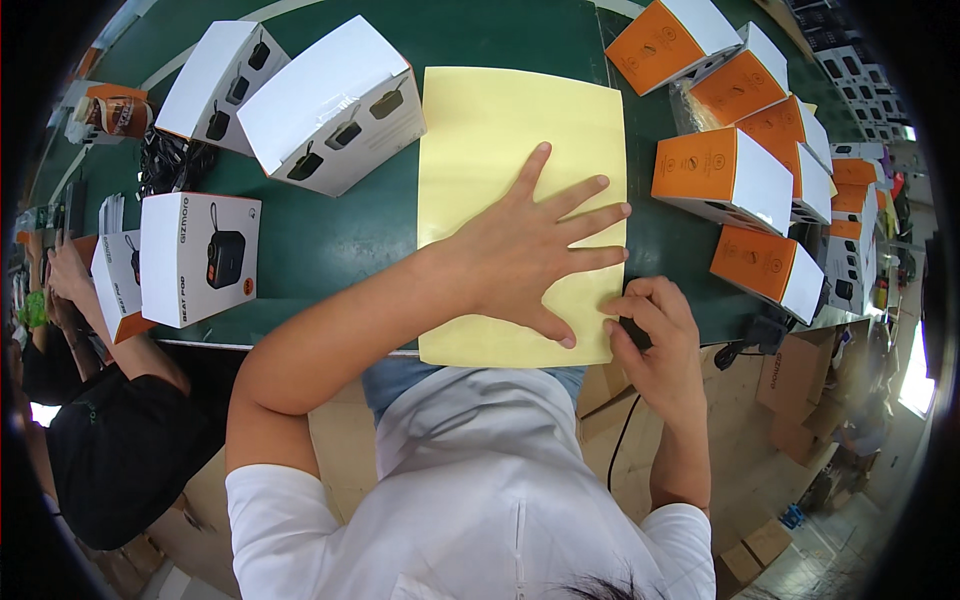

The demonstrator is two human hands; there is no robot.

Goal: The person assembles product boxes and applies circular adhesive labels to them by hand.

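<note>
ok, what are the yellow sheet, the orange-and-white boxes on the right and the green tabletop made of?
Yellow sheet: likely paper, matte; thin, flat.
Orange-and-white boxes: probably smooth cardboard; crisp folded edges, printed panels.
Green tabletop: soft sheen; laminate or mat, can't tell.

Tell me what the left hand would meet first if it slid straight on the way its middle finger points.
Past the edge of the yellow sheet, the left hand would probably meet the nearest orange-and-white box on the right, though depth is hard to judge.
</note>
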